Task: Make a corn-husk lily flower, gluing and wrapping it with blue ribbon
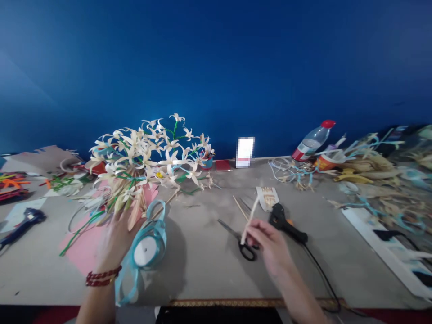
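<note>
My right hand point(268, 245) pinches a thin cream-coloured strip point(252, 216), held upright and tilted above the black-handled scissors point(247, 252). My left hand point(118, 234) reaches in among pale husk-like pieces at the base of a bunch of cream artificial flowers point(145, 144) with green stems. Its fingertips are partly hidden and blurred, so any grip there is unclear. Beside that hand stands a roll of light blue ribbon point(146, 251), its loose end looping down to the table's front edge. Pink paper point(81, 245) lies beneath the left hand.
A black glue gun point(286, 225) with a trailing cord lies right of the scissors. A white power strip point(374, 249) sits at the right, below dried husks. A bottle point(312, 141) leans at the back. Far left lies a blue glue gun point(25, 225).
</note>
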Demonstrator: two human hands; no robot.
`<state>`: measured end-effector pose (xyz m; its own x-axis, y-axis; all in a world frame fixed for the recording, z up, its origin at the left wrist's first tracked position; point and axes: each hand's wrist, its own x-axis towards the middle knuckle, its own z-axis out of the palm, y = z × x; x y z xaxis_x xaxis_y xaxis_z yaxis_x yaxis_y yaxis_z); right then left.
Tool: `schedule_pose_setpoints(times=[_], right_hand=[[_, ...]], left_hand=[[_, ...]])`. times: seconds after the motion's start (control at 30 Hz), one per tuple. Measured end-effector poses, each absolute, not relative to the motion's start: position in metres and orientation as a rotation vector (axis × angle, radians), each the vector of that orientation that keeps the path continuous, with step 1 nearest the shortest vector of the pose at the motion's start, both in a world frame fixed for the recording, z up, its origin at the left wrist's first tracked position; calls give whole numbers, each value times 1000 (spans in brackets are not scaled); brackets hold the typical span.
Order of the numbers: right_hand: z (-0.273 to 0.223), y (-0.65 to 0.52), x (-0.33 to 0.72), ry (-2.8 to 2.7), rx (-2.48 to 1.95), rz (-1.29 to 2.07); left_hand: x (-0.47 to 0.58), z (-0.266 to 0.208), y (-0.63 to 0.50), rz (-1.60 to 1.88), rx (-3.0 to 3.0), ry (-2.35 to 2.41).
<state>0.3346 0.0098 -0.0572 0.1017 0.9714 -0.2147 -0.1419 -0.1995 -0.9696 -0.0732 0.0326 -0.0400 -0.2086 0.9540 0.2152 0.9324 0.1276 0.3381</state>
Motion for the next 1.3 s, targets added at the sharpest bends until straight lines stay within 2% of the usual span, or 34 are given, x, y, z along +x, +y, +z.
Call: schedule_pose_setpoints(times=[0.07, 0.23, 0.43, 0.6, 0.8, 1.0, 1.13, 1.3], right_hand=[[-65, 5, 312, -944, -1262, 1440], [-70, -2, 284, -951, -1183, 1495], [-73, -9, 275, -1031, -1159, 1402], [-69, -6, 297, -1433, -1191, 1165], [-68, 16, 330, -1789, -1502, 623], [-76, 21, 321, -1885, -1564, 569], [-74, 23, 304, -2176, -1448, 533], [-74, 32, 284, -2322, -1467, 478]], left_hand=[[-40, -39, 30, 818, 2067, 2105], [75, -52, 2, 738, 2032, 1367], [120, -58, -5, 795, 1690, 1281], [115, -64, -5, 817, 1157, 1089], [124, -71, -6, 870, 1223, 1190], [124, -79, 1, 795, 1807, 1376], [116, -85, -1, 668, 2141, 1560], [117, -86, -6, 448, 2309, 1723]])
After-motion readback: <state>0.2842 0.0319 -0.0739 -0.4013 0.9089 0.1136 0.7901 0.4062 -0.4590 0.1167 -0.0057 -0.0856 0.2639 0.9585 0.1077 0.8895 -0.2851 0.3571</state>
